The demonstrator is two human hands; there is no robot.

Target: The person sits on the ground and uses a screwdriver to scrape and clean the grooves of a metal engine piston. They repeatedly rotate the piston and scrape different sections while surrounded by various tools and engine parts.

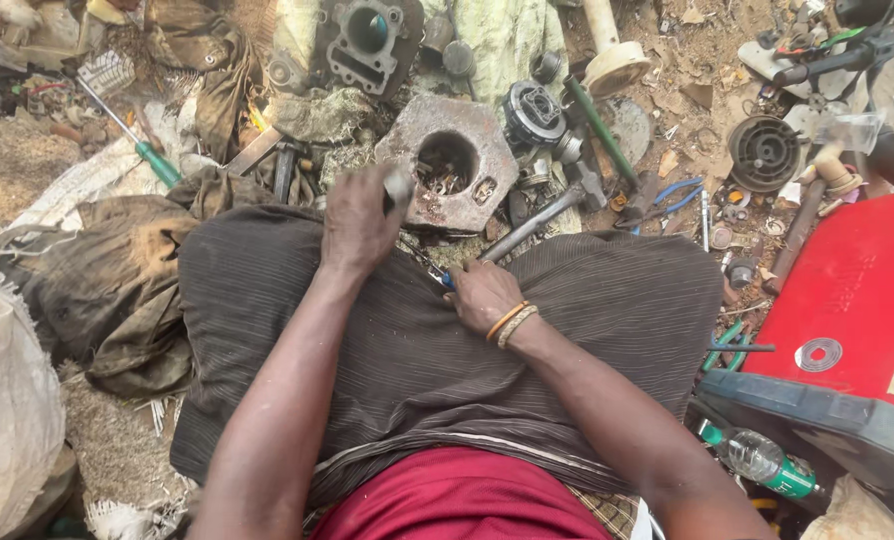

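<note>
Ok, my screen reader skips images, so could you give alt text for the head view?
Seen from above, a seated person's left hand grips a small metal part while the right hand holds a blue-handled tool, above a hexagonal metal block amid scattered engine parts.

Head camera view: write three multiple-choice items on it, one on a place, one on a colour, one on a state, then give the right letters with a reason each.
1. Where does the hexagonal metal block lie?
A. on the ground just beyond the person's lap
B. on top of the red case
C. inside the white sack

2. What colour is the handle of the screwdriver at upper left?
A. red
B. green
C. yellow

3. How is the left hand?
A. flat and open on the cloth
B. closed in a grip round a small grey metal part
C. out of view

Answers:
1 A: the block sits among the scattered parts right past the dark cloth over the knees.
2 B: the handle is plainly green below a thin metal shaft.
3 B: the fingers curl shut, with the grey part showing at the top of the fist.
</note>
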